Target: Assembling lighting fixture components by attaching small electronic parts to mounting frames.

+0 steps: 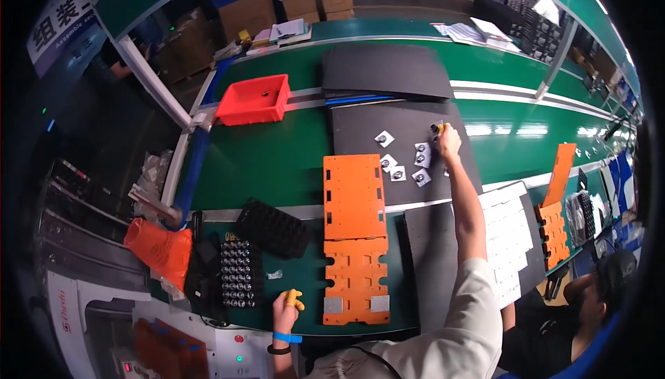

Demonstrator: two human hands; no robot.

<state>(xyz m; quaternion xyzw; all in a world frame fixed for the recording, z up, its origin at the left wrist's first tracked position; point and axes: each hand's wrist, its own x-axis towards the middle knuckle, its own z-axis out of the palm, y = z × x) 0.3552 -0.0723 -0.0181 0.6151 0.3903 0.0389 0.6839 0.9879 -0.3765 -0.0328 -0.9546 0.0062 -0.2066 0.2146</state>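
My left hand (285,310), yellow covers on its fingertips and a blue band at the wrist, hovers by the near bench edge. Its fingers are bent a little apart, and I see nothing in them. To its right lies a hinged-looking orange panel (355,240) with slots and two grey metal plates (333,305) near its lower corners. My right arm stretches far forward over a black sheet (374,123). There my right hand (449,142) closes its fingertips on a small dark part (436,129). Several white square pieces with dark round parts (421,154) lie beside it.
A black tray of shiny round parts (237,275) and an empty-looking black tray (273,228) sit left of the panel. Farther back is a red bin (253,99). An orange bag (159,251) lies at left. White papers (503,233) and another person (589,303) are at right.
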